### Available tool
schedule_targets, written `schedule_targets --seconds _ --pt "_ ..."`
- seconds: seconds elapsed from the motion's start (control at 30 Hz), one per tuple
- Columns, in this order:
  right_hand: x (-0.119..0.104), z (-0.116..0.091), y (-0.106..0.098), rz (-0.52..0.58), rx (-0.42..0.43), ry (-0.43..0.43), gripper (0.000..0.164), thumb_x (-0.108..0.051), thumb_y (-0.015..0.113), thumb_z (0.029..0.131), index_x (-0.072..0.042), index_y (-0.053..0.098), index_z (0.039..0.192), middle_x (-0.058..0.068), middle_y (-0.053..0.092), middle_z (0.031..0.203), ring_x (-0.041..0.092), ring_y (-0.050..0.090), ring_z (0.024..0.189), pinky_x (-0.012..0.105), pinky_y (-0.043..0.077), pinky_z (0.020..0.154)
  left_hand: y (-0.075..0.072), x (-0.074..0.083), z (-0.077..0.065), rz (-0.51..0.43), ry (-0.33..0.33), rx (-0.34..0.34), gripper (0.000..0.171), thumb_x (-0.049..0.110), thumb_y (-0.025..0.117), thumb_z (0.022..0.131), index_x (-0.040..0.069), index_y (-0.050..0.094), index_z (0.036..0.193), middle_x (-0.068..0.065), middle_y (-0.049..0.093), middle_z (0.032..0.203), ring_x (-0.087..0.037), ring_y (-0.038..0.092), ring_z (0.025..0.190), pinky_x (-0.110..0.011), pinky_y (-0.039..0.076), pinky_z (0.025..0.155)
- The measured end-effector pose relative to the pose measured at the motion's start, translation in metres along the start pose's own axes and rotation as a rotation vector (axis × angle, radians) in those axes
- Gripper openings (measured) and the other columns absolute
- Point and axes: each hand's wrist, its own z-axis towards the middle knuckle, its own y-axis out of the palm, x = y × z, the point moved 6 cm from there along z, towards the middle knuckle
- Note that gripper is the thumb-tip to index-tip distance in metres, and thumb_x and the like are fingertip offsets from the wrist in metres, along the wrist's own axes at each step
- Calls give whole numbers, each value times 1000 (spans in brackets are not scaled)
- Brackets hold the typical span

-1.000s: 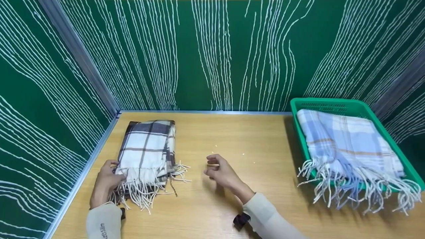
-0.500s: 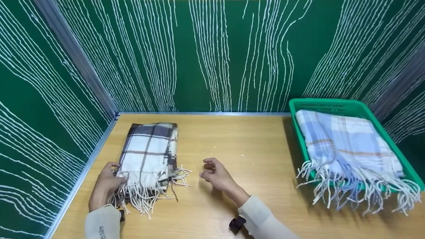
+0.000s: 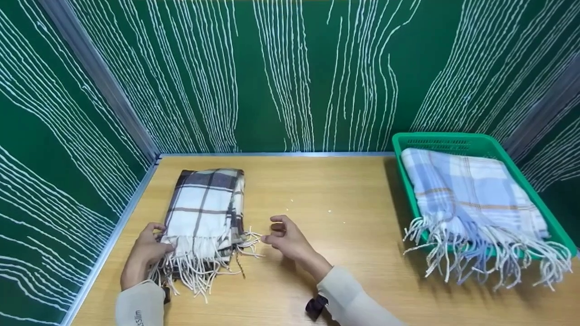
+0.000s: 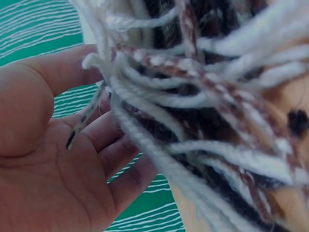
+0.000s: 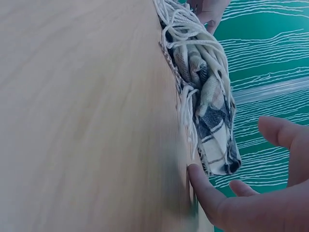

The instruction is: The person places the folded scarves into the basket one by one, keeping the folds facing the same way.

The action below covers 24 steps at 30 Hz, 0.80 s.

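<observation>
A folded plaid scarf (image 3: pixel 197 222) in white, dark brown and beige lies at the left of the table, its fringe (image 4: pixel 159 101) toward me. My left hand (image 3: pixel 144 251) grips its near left corner, thumb on top and fingers along the side; the left wrist view shows the fingertips partly hidden behind the strands. To the right of the scarf hovers my right hand (image 3: pixel 292 244), fingers loosely bent and nothing in them, with one fingertip right at the tips of the fringe. From the right wrist, thumb and fingers (image 5: pixel 207 191) appear spread apart near the scarf's end.
At the right stands a green plastic basket (image 3: pixel 494 138) holding a folded blue and white plaid scarf (image 3: pixel 485 190), its fringe hanging over the near rim. Small white bits dot the wooden table (image 3: pixel 362 190). Green walls (image 3: pixel 353 77) with white lines rise behind and at the sides.
My right hand has moved left, up to the fringe of the brown and white scarf. My left hand keeps its hold on the corner.
</observation>
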Motion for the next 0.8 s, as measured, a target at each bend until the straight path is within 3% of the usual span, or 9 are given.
schedule_targets --seconds 0.27,0.53,0.8 --pt "6 4 11 170 6 82 68 -21 71 98 5 38 152 30 49 150 43 54 136 55 48 112 3 -1 -2 -7 -2 -18 59 -4 60 96 -4 32 148 -40 34 156 -49 47 132 -60 40 111" --pt "7 10 18 229 22 115 62 -32 64 104 3 42 150 27 50 149 44 49 141 50 48 113 5 2 -4 -4 7 -33 58 -5 62 95 -4 34 145 -41 34 156 -49 48 131 -59 42 110" --pt "7 13 25 265 24 129 56 -34 63 105 -1 45 146 26 49 152 42 48 144 50 44 117 7 6 -5 16 73 -39 55 -8 65 91 -6 37 138 -45 34 154 -47 47 127 -52 45 104"
